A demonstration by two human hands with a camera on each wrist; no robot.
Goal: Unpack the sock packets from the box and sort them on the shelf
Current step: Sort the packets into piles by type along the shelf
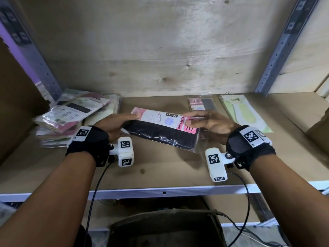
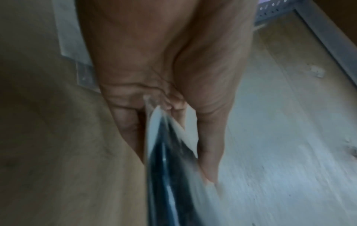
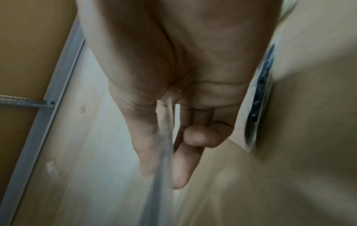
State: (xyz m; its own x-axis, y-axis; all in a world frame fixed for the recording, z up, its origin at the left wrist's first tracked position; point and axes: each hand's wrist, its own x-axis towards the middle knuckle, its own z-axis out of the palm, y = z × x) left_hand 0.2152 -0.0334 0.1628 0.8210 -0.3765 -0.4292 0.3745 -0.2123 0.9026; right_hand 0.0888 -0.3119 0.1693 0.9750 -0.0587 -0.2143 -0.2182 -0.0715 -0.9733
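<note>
Both hands hold one clear packet of black stockings (image 1: 163, 132) with a pink and white card, a little above the shelf board (image 1: 160, 172). My left hand (image 1: 115, 124) pinches its left end between thumb and fingers; seen edge-on, the packet (image 2: 164, 160) runs out from that grip. My right hand (image 1: 201, 122) pinches the right end, thumb on the pink card, and its clear plastic edge (image 3: 164, 152) sits between thumb and fingers. On the shelf behind lie a pink-and-black packet (image 1: 203, 103) and a pale green sock packet (image 1: 245, 114). A loose heap of packets (image 1: 71, 114) lies at the left.
A plywood back wall (image 1: 160, 50) closes the shelf. Perforated metal uprights stand at the left (image 1: 44, 68) and right (image 1: 277, 50). A cardboard flap (image 1: 16, 97) rises at the far left. A dark box (image 1: 165, 229) sits below the shelf's front rail (image 1: 160, 192), with cables beside it.
</note>
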